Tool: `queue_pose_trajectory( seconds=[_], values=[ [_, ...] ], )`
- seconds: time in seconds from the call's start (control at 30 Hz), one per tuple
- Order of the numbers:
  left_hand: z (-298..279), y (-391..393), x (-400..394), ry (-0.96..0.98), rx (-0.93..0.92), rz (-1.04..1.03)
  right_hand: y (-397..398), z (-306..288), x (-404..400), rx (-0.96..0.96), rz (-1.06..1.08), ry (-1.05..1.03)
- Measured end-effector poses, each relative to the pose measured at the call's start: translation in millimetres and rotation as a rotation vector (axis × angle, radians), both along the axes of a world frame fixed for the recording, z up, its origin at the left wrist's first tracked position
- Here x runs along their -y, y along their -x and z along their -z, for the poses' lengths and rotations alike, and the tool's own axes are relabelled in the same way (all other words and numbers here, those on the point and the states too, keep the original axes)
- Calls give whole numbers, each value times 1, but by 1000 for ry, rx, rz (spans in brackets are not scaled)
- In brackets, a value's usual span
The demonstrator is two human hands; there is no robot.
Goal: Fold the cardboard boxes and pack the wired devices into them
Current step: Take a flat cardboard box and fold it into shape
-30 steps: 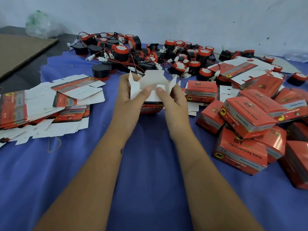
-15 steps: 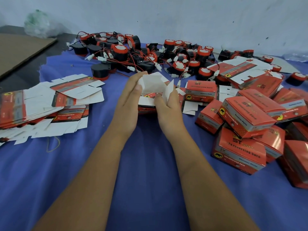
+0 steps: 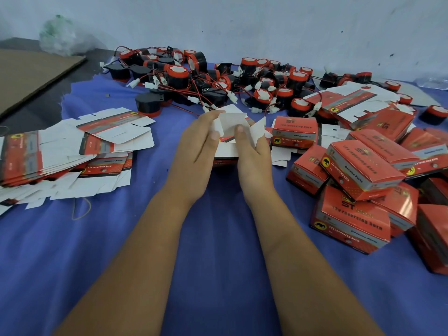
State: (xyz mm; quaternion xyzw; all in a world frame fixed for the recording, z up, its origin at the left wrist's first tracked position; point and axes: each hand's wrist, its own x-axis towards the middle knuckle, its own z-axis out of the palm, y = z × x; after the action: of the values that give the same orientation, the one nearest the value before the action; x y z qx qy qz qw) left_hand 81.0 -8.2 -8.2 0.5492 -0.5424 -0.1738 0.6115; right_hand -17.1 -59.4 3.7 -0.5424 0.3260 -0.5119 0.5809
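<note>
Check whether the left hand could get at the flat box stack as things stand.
Probably not right away: the left hand is holding the half-folded box together with the right hand. Once it lets go, bare blue cloth leaves the way to the flat stack open.

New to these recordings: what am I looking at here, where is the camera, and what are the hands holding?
There is no machine here. One camera worn on a person's head looks down at their bare arms. The left hand and right hand together hold a half-folded cardboard box, pressing its white flaps. On the blue cloth lie flat unfolded boxes on the left, finished red boxes on the right, and a heap of red and black wired devices at the back.
</note>
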Motion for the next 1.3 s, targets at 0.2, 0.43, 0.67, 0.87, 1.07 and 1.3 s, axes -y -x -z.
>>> queue_pose_trajectory(
  seconds=[0.2, 0.43, 0.67, 0.87, 1.07, 1.3],
  values=[
    [-7, 9, 1, 4, -119, -54, 1, -1, -1, 101, -83, -27],
    [-8, 2, 8, 17, -416, -106, 0, -4, 6, 126, -211, -142],
    [-10, 4, 5, 51, -418, -44, 3, -3, 5, 121, -173, -44],
    [-11, 1, 4, 44, -513, 6, 6, -5, 4, 64, -114, -21],
    [-7, 2, 5, -28, -459, -33, 4, -4, 1, -5, -137, 72],
    [-6, 2, 7, -7, -399, -98, 2, -6, 1, -72, -1, 100]
  ],
)
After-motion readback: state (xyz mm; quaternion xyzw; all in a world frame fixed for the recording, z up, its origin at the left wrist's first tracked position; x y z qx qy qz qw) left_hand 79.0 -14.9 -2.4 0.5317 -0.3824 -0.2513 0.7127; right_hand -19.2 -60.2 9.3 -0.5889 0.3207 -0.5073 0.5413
